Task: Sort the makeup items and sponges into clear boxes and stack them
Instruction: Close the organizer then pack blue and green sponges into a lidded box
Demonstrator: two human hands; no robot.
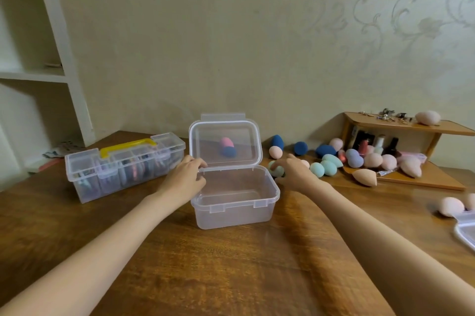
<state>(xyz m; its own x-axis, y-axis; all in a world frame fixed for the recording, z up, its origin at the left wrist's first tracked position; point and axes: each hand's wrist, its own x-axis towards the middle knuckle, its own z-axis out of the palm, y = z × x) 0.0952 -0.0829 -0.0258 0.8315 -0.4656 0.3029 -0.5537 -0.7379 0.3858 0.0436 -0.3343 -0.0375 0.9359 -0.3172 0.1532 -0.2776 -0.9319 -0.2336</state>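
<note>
An empty clear box stands open mid-table, its hinged lid upright behind it. My left hand rests at the box's left rim near the hinge, fingers curled on the edge. My right hand lies just right of the box, fingers around a pale green sponge. Several more sponges lie to the right: teal ones, navy ones, pink ones. A pink and navy sponge shows through the lid.
A long clear divided case with a yellow handle sits at the left, filled. A small wooden shelf at the right holds bottles and trinkets. Two pink sponges and another clear lid are at the right edge.
</note>
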